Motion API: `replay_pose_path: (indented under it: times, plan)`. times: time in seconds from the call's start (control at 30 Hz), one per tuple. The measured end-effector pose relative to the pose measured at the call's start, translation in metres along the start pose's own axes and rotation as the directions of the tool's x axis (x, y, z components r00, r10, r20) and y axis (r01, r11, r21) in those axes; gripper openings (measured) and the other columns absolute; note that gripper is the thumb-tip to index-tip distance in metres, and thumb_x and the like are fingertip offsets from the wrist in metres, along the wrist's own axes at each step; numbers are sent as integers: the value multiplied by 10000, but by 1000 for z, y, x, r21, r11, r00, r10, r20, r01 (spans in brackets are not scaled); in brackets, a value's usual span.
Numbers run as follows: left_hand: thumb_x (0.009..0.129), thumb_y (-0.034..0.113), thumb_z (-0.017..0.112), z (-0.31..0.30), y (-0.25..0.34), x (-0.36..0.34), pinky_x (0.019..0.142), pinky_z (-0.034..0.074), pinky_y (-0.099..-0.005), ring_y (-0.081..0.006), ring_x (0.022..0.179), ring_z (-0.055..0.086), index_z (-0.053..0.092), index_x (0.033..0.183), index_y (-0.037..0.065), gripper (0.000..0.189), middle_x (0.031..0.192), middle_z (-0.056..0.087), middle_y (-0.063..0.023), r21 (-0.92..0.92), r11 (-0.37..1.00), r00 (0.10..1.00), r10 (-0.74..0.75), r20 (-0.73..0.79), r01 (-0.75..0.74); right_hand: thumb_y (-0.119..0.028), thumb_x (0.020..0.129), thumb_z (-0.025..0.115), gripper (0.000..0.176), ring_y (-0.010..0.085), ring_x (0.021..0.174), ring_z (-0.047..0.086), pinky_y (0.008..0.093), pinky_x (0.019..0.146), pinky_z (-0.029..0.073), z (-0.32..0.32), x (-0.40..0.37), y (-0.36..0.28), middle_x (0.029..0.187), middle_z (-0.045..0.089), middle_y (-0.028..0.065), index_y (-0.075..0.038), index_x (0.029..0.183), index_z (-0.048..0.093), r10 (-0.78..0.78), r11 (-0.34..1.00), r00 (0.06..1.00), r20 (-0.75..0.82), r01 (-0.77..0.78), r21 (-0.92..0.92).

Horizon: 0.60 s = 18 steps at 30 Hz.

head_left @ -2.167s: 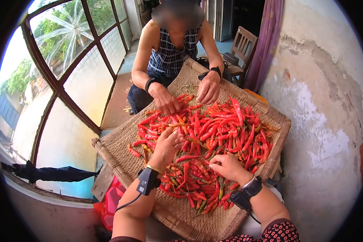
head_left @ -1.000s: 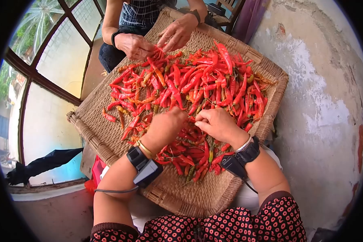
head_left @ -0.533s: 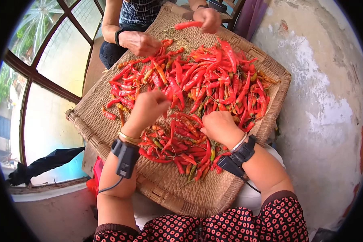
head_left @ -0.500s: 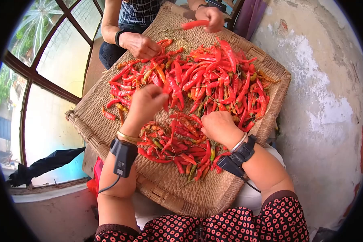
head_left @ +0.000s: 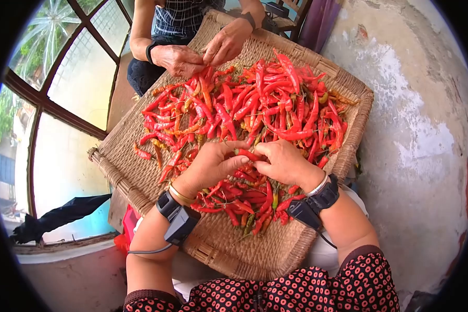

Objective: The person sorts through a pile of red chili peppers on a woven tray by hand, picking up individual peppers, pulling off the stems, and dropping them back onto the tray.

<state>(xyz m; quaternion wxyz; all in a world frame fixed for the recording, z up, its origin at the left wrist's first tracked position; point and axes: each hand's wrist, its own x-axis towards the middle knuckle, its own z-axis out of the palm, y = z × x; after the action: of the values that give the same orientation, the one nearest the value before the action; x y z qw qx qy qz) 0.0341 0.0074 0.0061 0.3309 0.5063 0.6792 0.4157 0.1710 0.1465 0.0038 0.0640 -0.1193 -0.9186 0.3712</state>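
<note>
Between my hands, over the middle of a woven tray [head_left: 132,156], is a red chili pepper [head_left: 248,154]. My left hand [head_left: 213,164] pinches its left end between thumb and fingers. My right hand [head_left: 283,161] is closed at its right end, with the fingertips partly hidden. A large heap of red chilies [head_left: 275,99] lies beyond my hands, a few of them orange or green. Nearer to me, below my hands, lies a smaller pile of chilies [head_left: 244,203].
Across the tray, a person's two hands [head_left: 184,60] meet over the heap's far left edge. A window [head_left: 73,140] and a folded black umbrella [head_left: 62,216] are on the left. A worn wall [head_left: 405,145] stands on the right.
My left hand has moved right and toward me, meeting my right hand at a chili. The other person's hands have come together, and the chili raised in one is no longer visible there.
</note>
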Motion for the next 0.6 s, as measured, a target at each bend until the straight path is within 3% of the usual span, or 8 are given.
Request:
replay_pose_path:
  times: [0.1, 0.17, 0.2, 0.27, 0.3, 0.37, 0.53, 0.6]
  plan:
    - [843, 210, 592, -2, -16, 4, 503, 427, -218, -47, 553, 501, 601, 1015, 7, 266, 663, 590, 13, -234, 972, 998, 27, 59, -12, -242, 732, 598, 219, 332, 724, 592, 416, 634, 464, -2, 0, 0, 720, 601, 168, -36, 804, 581, -45, 999, 994, 97, 46, -11]
    - [861, 196, 564, -15, -4, 5, 545, 452, -207, -45, 609, 547, 618, 955, 20, 207, 736, 616, 6, -385, 893, 970, -243, 24, 233, -257, 742, 600, 230, 328, 739, 590, 413, 634, 466, -6, 1, 4, 746, 601, 164, -37, 804, 579, -66, 998, 998, 17, 65, 16]
    - [866, 188, 554, -22, -12, 8, 578, 476, -223, -70, 639, 567, 588, 955, 21, 193, 776, 616, -24, -478, 852, 960, -275, -58, 216, -273, 751, 602, 242, 325, 755, 589, 409, 633, 469, -9, 1, 8, 772, 601, 160, -37, 804, 578, -86, 995, 994, -62, 89, 40]
    - [881, 171, 515, -30, -31, 18, 602, 487, -234, -108, 670, 587, 537, 1032, 21, 215, 878, 621, -68, -872, 487, 924, -307, -230, -55, -194, 723, 652, 226, 313, 703, 583, 376, 600, 469, -17, -1, 14, 794, 577, 137, -33, 856, 566, -118, 990, 985, -129, 106, -98]
    - [881, 171, 515, -33, -33, 19, 602, 487, -234, -108, 670, 587, 537, 1032, 21, 215, 878, 621, -68, -871, 488, 923, -307, -232, -57, -194, 712, 664, 245, 313, 706, 582, 384, 599, 470, -20, -3, 14, 802, 564, 131, -38, 866, 555, -60, 966, 981, -186, 10, -259]
    - [889, 159, 486, -37, -36, 19, 622, 497, -247, -142, 699, 599, 477, 1098, 15, 254, 946, 612, -101, -946, 298, 821, -505, -267, -125, -203, 709, 662, 230, 309, 685, 580, 399, 579, 472, -24, -5, 21, 775, 520, 128, -49, 793, 514, -40, 875, 964, -264, -94, -475]
    - [895, 174, 471, -23, -31, 12, 682, 496, -250, -116, 725, 593, 449, 1164, 13, 314, 957, 616, -81, -865, 491, 924, -368, -104, 98, -132, 681, 662, 204, 302, 699, 585, 404, 588, 473, -21, -2, 33, 874, 533, 134, -51, 805, 523, 78, 749, 977, -197, -188, -636]
    - [897, 178, 480, -14, -18, 11, 687, 488, -246, -103, 739, 585, 490, 1146, 26, 292, 948, 615, -62, -670, 682, 942, -328, 77, 292, -122, 680, 626, 145, 309, 692, 581, 410, 596, 470, -19, 1, 40, 823, 549, 134, -49, 767, 536, 101, 687, 980, -171, -193, -700]
